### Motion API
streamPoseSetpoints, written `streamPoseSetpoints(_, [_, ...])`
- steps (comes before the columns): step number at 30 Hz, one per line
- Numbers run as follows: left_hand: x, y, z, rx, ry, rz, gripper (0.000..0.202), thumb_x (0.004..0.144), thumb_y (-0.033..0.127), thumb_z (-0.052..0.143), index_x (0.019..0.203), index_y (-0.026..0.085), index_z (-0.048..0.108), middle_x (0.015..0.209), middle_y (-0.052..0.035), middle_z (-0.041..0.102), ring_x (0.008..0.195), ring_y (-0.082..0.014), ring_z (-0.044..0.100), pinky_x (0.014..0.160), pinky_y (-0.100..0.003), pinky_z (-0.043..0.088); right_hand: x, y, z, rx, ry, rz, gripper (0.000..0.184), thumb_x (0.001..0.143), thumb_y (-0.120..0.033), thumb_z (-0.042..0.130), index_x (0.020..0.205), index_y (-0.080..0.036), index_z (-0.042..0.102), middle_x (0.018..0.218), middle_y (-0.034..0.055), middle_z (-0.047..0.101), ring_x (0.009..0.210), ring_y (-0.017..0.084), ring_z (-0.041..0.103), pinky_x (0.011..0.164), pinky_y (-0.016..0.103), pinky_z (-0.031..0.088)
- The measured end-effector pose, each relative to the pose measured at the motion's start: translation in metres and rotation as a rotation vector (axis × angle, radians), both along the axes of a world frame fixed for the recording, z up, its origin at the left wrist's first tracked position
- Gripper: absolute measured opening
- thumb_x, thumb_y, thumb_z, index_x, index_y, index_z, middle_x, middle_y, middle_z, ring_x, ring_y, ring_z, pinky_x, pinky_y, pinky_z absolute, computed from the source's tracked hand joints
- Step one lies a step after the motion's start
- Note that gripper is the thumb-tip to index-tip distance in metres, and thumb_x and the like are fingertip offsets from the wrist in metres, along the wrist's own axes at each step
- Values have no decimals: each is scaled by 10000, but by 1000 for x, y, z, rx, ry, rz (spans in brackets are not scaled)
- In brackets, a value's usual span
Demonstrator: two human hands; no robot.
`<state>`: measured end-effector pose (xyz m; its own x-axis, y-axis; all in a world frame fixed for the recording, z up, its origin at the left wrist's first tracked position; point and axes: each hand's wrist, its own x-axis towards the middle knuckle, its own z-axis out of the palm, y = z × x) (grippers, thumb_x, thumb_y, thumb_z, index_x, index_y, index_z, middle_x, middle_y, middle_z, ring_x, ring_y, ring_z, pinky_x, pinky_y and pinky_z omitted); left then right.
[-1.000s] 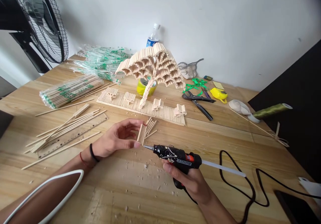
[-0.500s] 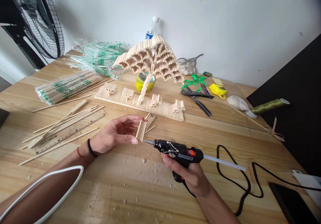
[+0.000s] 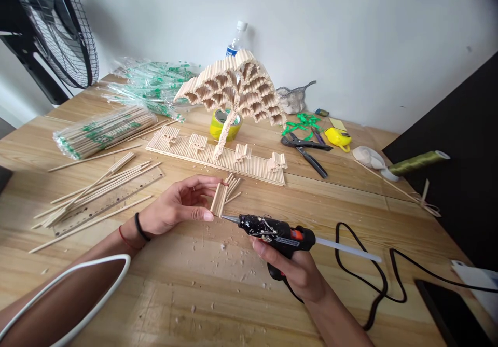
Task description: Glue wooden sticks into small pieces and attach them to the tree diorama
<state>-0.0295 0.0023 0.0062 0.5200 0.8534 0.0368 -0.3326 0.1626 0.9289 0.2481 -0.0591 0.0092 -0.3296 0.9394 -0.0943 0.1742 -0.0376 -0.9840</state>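
My left hand point(image 3: 182, 202) pinches a small panel of short wooden sticks point(image 3: 218, 199) between thumb and fingers, just above the table. Wrapped round the handle of a black hot glue gun point(image 3: 276, 234) is my right hand point(image 3: 299, 272). The gun's metal nozzle meets the lower right corner of the panel, and a white glue stick point(image 3: 348, 249) juts from its back. Several loose short sticks point(image 3: 233, 186) lie right behind the panel. Farther back stands a tree-shaped stick model point(image 3: 233, 90) on a slatted base point(image 3: 252, 166) with small stick tables.
Long sticks and a clear ruler point(image 3: 112, 202) lie at left, near a bagged stick bundle point(image 3: 105, 129). Pliers point(image 3: 305, 152), a yellow tape measure point(image 3: 337, 137) and green scraps are at back right. The gun's black cord point(image 3: 383, 279) loops at right by a dark phone-like slab point(image 3: 447, 310).
Hardly anything differs. The panel stays in my left hand and the glue gun's nozzle stays at its corner; the whole view has shifted very slightly.
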Motion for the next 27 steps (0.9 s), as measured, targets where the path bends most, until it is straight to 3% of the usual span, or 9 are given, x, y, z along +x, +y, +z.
streamPoseSetpoints(12, [1,1,0,20,-32,-6,567,747,108,906,1268,272,753,1459,-92,678,1179,-214,694,924,-301,574,-2,1,1,14,-13,-20,397,909,-591,715,819,-205,698,732,25,592,693,192,514,665,324,468])
streamPoseSetpoints(23, [0,1,0,17,-27,-36,588,761,96,894,1298,272,730,1483,-100,663,1239,-237,675,959,-330,564,-5,2,6,11,-6,-28,424,924,-590,695,733,-225,597,611,-20,424,611,173,416,608,330,409])
streamPoseSetpoints(27, [0,1,0,14,-25,-43,586,760,117,901,1298,277,732,1449,-98,685,1252,-249,669,988,-354,554,-6,3,7,15,-2,-9,393,941,-563,687,769,-223,591,663,-12,439,649,176,422,634,333,399])
